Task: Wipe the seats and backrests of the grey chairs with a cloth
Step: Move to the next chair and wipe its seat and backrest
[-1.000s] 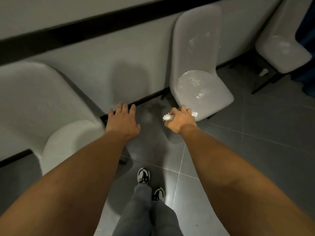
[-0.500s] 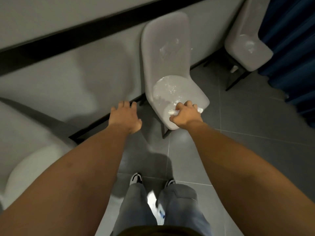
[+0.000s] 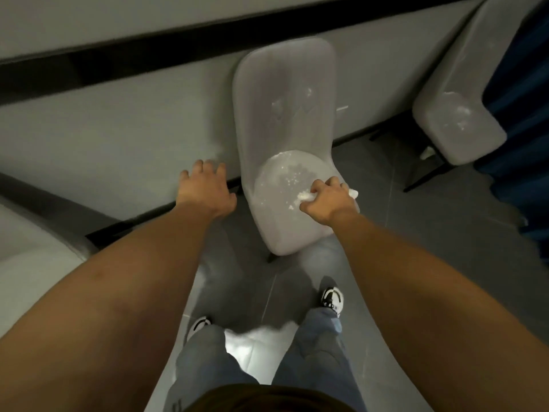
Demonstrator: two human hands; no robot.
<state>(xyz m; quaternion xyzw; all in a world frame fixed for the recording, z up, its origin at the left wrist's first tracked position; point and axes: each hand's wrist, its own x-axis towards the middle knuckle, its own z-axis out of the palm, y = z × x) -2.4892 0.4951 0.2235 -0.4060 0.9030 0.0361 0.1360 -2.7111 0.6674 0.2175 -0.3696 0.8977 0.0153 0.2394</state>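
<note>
The person stands facing the middle grey chair (image 3: pixel 285 138), both bare arms stretched out in front. The right hand (image 3: pixel 328 202) is down on the right side of the seat (image 3: pixel 279 209), its fingers (image 3: pixel 322 185) curled tight around a crumpled white cloth (image 3: pixel 303 197); bits of the cloth poke out on both sides of the fist, and it looks pressed to the seat surface. Just ahead of those fingers and off to their left, the seat shows whitish, wet-looking smears and specks, and more faint marks sit higher up on the backrest (image 3: pixel 285 93). The left hand (image 3: pixel 205 191) holds nothing, its fingers (image 3: pixel 205 168) spread loosely, palm down, out beside the chair's left edge and in front of the grey wall (image 3: pixel 118 138); whether it touches the wall I cannot tell. Well to the right of the cloth hand stands another grey chair (image 3: pixel 457 114), also smeared on its seat, against a dark blue curtain (image 3: pixel 520 129). Far to the left of the empty hand, part of a third grey chair (image 3: pixel 26 257) shows. Below, the person's shoes (image 3: pixel 332 297) rest on the grey tiled floor (image 3: pixel 430 239).
</note>
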